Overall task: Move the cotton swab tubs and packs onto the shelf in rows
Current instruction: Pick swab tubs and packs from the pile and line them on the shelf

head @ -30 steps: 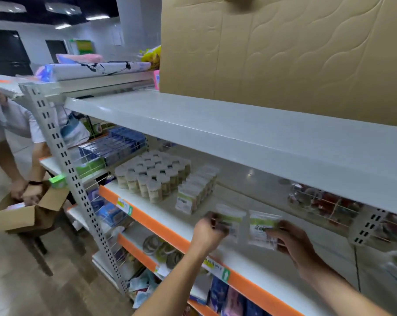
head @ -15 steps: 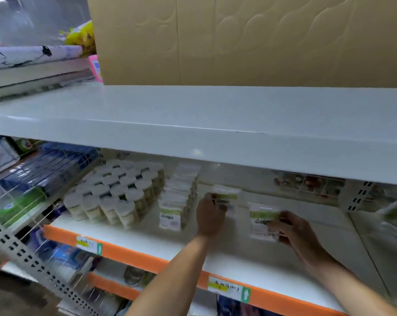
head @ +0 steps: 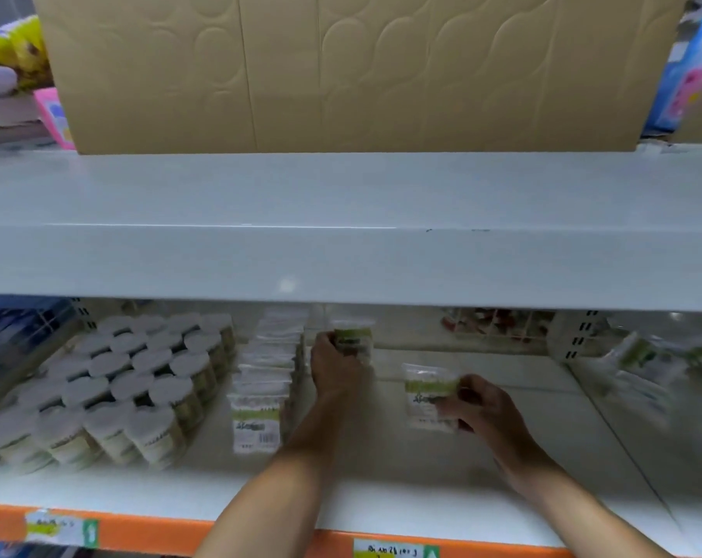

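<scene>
Your left hand (head: 335,366) gripped one swab pack (head: 353,342) upright beside the pack row (head: 266,376) on the shelf (head: 381,505); your right hand (head: 482,408) pinched another pack (head: 429,396) further right; tubs (head: 111,388) stood left.

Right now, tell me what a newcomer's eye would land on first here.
First, the two hands on the middle shelf: the left hand grips a cotton swab pack near the back, beside the row of packs, and the right hand pinches a second pack. Next, the block of white-lidded tubs at left, and the big cardboard box on the shelf above.
</scene>
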Tool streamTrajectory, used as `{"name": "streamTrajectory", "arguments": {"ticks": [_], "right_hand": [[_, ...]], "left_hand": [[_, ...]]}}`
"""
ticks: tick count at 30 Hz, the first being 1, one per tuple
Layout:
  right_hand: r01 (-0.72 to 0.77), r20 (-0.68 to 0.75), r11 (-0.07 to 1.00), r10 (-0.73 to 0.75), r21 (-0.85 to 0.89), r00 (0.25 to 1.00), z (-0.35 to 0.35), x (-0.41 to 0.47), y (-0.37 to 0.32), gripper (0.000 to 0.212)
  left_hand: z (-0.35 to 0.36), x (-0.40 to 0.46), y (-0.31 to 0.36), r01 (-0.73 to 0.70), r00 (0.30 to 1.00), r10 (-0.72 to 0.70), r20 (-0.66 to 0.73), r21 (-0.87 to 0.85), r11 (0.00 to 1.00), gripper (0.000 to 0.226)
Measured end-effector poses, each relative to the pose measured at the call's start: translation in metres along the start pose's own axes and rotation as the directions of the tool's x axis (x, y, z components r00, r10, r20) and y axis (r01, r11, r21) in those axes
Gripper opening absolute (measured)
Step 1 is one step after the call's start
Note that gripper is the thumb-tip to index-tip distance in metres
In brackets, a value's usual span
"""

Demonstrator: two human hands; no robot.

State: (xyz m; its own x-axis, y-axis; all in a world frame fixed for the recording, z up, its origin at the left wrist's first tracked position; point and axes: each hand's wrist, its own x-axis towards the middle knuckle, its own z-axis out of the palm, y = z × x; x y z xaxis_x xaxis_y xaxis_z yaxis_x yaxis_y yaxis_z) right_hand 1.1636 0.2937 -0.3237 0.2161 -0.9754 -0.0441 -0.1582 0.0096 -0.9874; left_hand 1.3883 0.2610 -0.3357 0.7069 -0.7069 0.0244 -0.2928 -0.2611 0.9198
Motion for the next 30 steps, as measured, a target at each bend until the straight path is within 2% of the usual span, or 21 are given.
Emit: {"name": "streamTrajectory", "arguments": {"ticks": [4, 8, 11, 13, 15, 19, 23, 30], "right_hand": [[0.035, -0.012, 0.999, -0.036, -0.036, 0.999, 0.005, 0.006, 0.004, 0.013], [0.067, -0.07, 0.994, -0.072, -0.081, 0.995, 0.015, 0.019, 0.01, 0.014], [0.058, -0.127, 0.996, -0.067, -0.072, 0.99, 0.027, 0.033, 0.009, 0.021], [0.046, -0.143, 0.998, -0.05, -0.031, 0.988, 0.037, 0.042, 0.006, 0.026], [0.034, -0.145, 0.999, -0.033, 0.001, 0.989, 0.049, 0.05, 0.002, 0.025], [0.034, -0.117, 0.995, -0.046, -0.096, 0.992, 0.075, 0.067, -0.005, 0.029], [0.025, -0.096, 0.99, -0.039, -0.136, 0.995, 0.101, 0.082, -0.009, 0.029], [-0.002, -0.133, 0.994, -0.012, -0.106, 0.991, 0.121, 0.099, -0.012, 0.033]], "left_hand": [[0.007, 0.008, -0.006, 0.035, 0.999, -0.035, -0.01, -0.02, 0.999, 0.03], [0.009, 0.011, -0.009, 0.025, 0.999, -0.022, 0.045, -0.069, 0.997, 0.034], [0.002, 0.002, -0.005, 0.048, 0.996, -0.04, 0.078, -0.108, 0.993, 0.047], [-0.003, -0.008, -0.005, -0.009, 0.997, 0.014, 0.081, -0.065, 0.998, 0.052], [-0.007, -0.019, -0.008, -0.119, 0.987, 0.119, 0.11, -0.005, 0.993, 0.043], [-0.016, -0.039, -0.02, -0.359, 0.922, 0.303, 0.241, 0.239, 0.902, 0.041], [-0.025, -0.051, -0.027, -0.326, 0.932, 0.254, 0.257, 0.294, 0.899, 0.057], [-0.041, -0.054, -0.03, -0.371, 0.914, 0.274, 0.298, 0.347, 0.862, 0.052]]}}
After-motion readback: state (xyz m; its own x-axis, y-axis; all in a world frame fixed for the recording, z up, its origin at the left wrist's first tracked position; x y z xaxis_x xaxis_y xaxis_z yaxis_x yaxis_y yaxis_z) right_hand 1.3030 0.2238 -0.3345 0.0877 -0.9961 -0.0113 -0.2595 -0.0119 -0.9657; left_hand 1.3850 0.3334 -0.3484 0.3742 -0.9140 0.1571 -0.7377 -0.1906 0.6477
